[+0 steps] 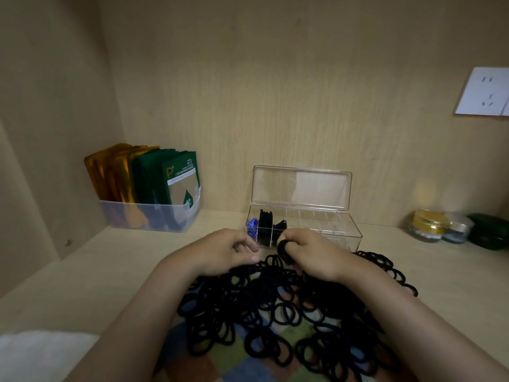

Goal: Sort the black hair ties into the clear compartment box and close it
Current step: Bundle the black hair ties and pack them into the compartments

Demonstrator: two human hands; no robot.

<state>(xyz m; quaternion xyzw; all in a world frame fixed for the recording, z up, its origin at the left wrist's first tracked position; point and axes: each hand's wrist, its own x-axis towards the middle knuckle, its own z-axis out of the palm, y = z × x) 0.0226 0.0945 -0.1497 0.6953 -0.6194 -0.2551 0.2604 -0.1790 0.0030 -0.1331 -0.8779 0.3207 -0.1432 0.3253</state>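
Clear plastic compartment box (334, 233) — lid upright, black ties in its left cells — at the back of the pale wooden desk (110, 271). Heap of black elastic hair ties (275, 307) in front. Right hand (309, 250) pinches a bunched tie; left hand (224, 250) loosely curled, holding nothing.

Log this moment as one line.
right hand: gripping hair ties | left hand: empty | compartment box: open, partly filled | pile: unsorted

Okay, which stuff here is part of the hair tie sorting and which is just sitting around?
Job: pile of black hair ties, clear compartment box with open lid, bunch of ties in right hand.

Lying about: bin of sachets, cosmetic jars, wall socket.
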